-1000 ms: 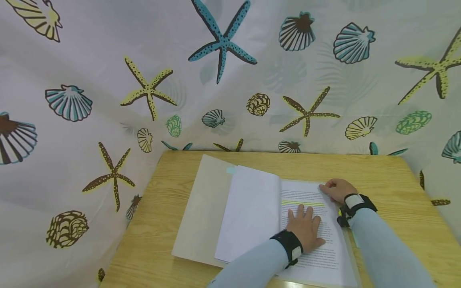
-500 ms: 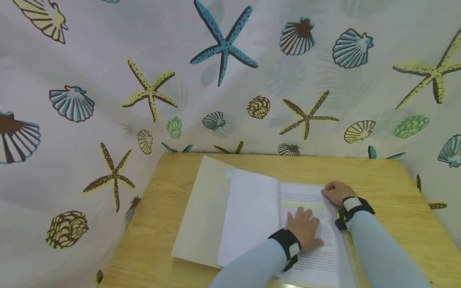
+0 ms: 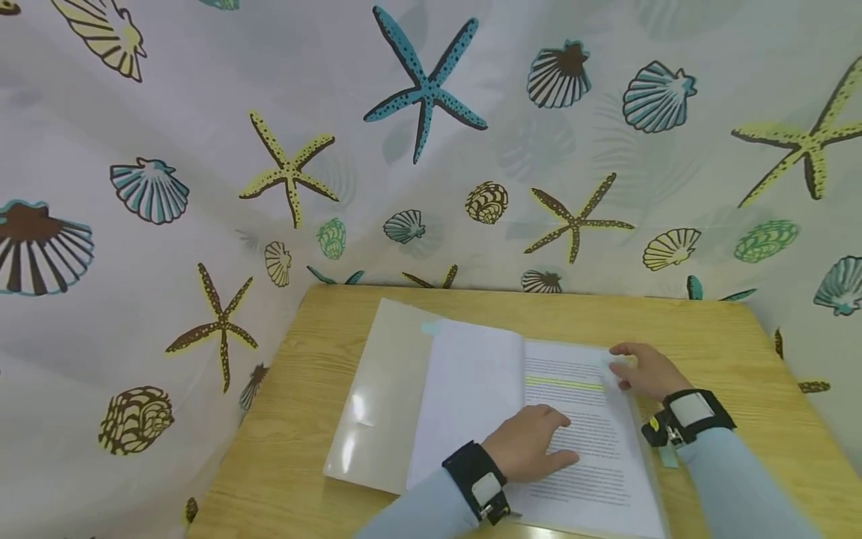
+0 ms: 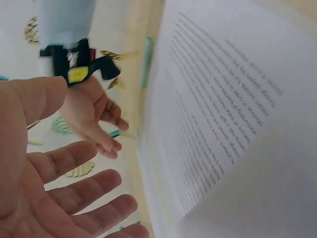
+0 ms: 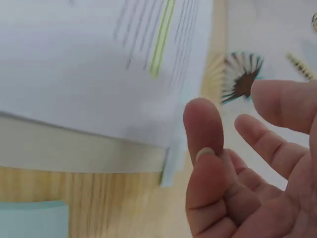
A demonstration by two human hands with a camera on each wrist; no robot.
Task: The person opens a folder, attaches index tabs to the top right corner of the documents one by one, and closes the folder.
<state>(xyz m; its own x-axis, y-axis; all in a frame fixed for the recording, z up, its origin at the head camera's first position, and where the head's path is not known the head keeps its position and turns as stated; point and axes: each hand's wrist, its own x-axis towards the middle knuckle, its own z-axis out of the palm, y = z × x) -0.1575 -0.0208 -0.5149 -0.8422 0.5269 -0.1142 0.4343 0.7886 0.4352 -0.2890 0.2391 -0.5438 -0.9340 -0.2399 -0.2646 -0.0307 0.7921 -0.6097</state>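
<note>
An open document lies on the table, its right page printed with text and one line highlighted yellow. My left hand hovers over the middle of it, fingers spread and holding nothing in the left wrist view. By the page's upper right corner is my right hand, thumb and fingers apart in the head view, with nothing between them. A pale blue sticky tab sits at that corner in the right wrist view, close to the fingertips. Blank paper covers the left side, over a cream folder cover.
A light teal pad lies on the wooden table to the right of the document, partly behind the right wrist in the head view. Another pale blue tab shows atop the left side. A shell-patterned curtain surrounds the table.
My left hand has lifted off the printed page and shifted left. My right hand's fingers have parted and drawn slightly right from the page's upper right corner.
</note>
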